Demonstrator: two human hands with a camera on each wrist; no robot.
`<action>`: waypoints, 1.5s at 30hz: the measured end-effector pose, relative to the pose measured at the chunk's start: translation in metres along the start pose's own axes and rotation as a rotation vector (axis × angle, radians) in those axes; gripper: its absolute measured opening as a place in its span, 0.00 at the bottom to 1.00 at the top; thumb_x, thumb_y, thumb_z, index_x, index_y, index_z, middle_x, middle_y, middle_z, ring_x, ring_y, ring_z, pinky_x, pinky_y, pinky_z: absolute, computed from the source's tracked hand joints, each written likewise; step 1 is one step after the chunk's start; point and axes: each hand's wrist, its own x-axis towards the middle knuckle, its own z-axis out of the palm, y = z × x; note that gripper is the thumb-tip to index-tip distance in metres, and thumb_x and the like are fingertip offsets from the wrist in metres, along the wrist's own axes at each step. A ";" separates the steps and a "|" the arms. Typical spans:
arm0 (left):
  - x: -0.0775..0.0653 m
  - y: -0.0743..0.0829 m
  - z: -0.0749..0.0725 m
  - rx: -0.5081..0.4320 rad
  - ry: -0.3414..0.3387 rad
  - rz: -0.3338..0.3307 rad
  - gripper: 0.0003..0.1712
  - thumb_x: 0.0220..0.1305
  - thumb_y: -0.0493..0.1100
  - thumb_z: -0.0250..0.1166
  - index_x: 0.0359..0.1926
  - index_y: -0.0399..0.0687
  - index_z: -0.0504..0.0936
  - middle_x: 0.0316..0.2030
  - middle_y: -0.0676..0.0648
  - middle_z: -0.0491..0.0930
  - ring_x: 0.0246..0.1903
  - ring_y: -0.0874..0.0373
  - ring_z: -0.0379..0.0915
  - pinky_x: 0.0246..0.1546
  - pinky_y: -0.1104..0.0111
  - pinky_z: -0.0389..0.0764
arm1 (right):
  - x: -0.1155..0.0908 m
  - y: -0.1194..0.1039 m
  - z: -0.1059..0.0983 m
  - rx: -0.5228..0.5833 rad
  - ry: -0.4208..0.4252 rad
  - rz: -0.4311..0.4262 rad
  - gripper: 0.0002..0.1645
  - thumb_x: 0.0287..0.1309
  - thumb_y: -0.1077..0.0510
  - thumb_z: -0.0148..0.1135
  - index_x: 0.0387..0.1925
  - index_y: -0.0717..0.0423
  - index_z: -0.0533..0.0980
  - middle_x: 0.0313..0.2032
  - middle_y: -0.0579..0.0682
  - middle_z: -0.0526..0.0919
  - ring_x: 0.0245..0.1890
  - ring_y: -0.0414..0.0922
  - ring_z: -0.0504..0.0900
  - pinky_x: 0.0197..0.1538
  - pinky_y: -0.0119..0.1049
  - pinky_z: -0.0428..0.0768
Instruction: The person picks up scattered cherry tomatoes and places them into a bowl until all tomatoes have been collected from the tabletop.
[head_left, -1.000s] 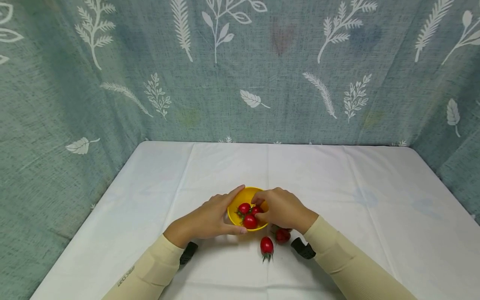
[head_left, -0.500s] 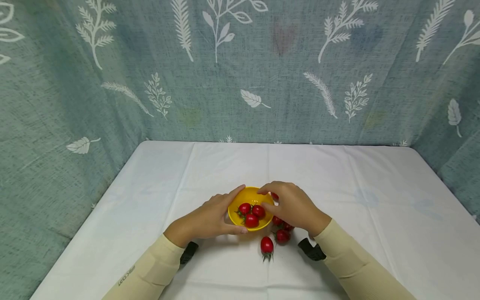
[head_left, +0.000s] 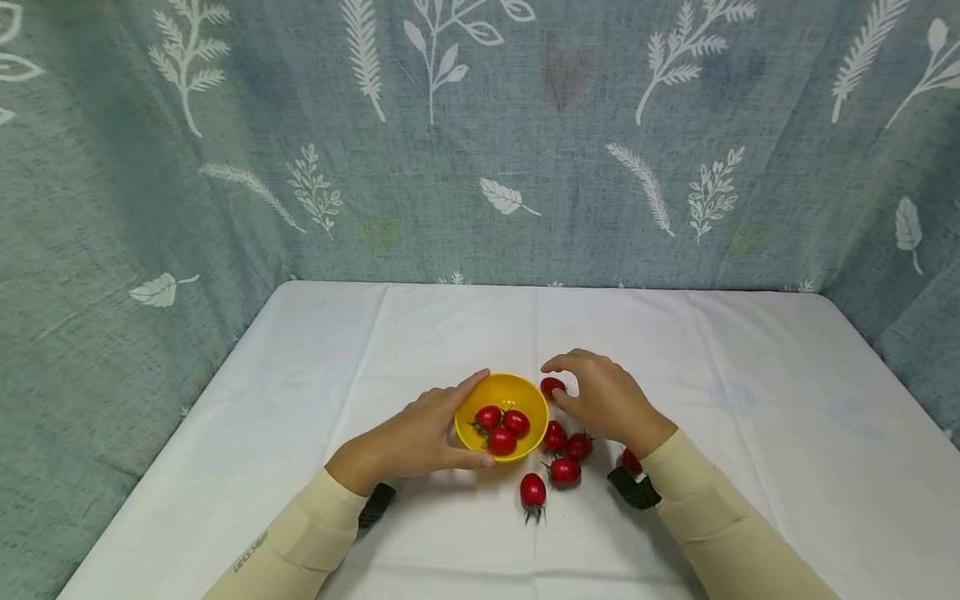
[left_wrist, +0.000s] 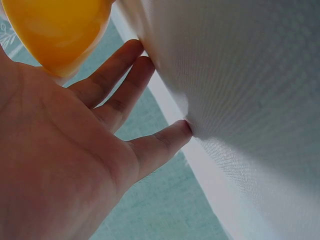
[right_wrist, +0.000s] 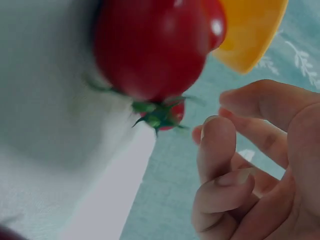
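Tomatoes [head_left: 502, 441], small and red, some with leafy green caps, lay in and around a yellow bowl [head_left: 506, 390]. At the bowl's nine o'clock the left hand [head_left: 420, 429] spanned it, thumb and fingers spread and nearly straight. Likely light, stiff and quick to slide, the bowl seemed best steadied by its outer wall. Three fruits sat inside. Outside, one lay at five o'clock, three bunched near four, and one at two, between thumb and fingertips of the right hand [head_left: 603, 400], which stood wide; contact could not be told. Farther along four o'clock, another was partly hidden beside the black wrist strap [head_left: 633, 489]. Each fruit looked light, smooth, slippery and easily bruised, best pinched gently across its middle. Broad room on the desk [head_left: 420, 333] ran toward nine, up to the far edge at twelve, where the curtain [head_left: 450, 217] hung, and toward three.
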 end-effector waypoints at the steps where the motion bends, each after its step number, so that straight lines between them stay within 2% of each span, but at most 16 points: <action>1: 0.000 0.000 0.000 0.001 0.001 -0.002 0.64 0.49 0.72 0.72 0.80 0.69 0.46 0.69 0.47 0.70 0.65 0.46 0.65 0.64 0.44 0.70 | 0.001 0.002 0.000 -0.005 -0.010 0.012 0.20 0.59 0.58 0.70 0.54 0.53 0.82 0.51 0.53 0.85 0.52 0.53 0.83 0.56 0.51 0.82; 7: -0.001 0.000 0.000 0.005 0.006 -0.003 0.64 0.48 0.73 0.72 0.80 0.69 0.46 0.69 0.47 0.70 0.64 0.46 0.66 0.63 0.44 0.71 | 0.003 0.005 0.002 -0.024 -0.070 0.065 0.22 0.58 0.56 0.71 0.55 0.51 0.82 0.53 0.52 0.85 0.53 0.53 0.83 0.55 0.50 0.82; 13: -0.001 0.001 0.000 0.002 0.007 0.009 0.64 0.49 0.71 0.73 0.80 0.67 0.47 0.69 0.46 0.70 0.64 0.46 0.66 0.63 0.44 0.71 | 0.003 0.007 0.004 -0.023 -0.121 0.094 0.21 0.57 0.57 0.73 0.54 0.49 0.83 0.51 0.50 0.86 0.50 0.50 0.83 0.53 0.48 0.84; 22: -0.001 0.003 -0.001 0.001 0.001 -0.001 0.64 0.49 0.71 0.73 0.80 0.67 0.47 0.68 0.46 0.71 0.64 0.46 0.66 0.63 0.44 0.71 | 0.002 0.008 0.006 -0.057 -0.146 0.115 0.24 0.57 0.56 0.73 0.57 0.48 0.82 0.51 0.49 0.86 0.50 0.49 0.83 0.53 0.48 0.84; 32: -0.001 0.002 -0.002 0.000 0.000 0.002 0.64 0.49 0.71 0.73 0.80 0.68 0.46 0.69 0.46 0.70 0.64 0.46 0.66 0.63 0.44 0.71 | 0.002 0.006 0.007 -0.038 -0.162 0.153 0.27 0.55 0.55 0.74 0.58 0.46 0.81 0.50 0.48 0.86 0.49 0.48 0.82 0.53 0.48 0.84; 45: 0.001 0.001 0.000 -0.005 -0.002 -0.005 0.64 0.49 0.70 0.73 0.80 0.67 0.47 0.68 0.46 0.70 0.63 0.46 0.66 0.63 0.44 0.71 | 0.001 0.007 0.007 -0.049 -0.149 0.142 0.24 0.55 0.55 0.75 0.55 0.47 0.82 0.45 0.49 0.88 0.40 0.45 0.83 0.45 0.43 0.85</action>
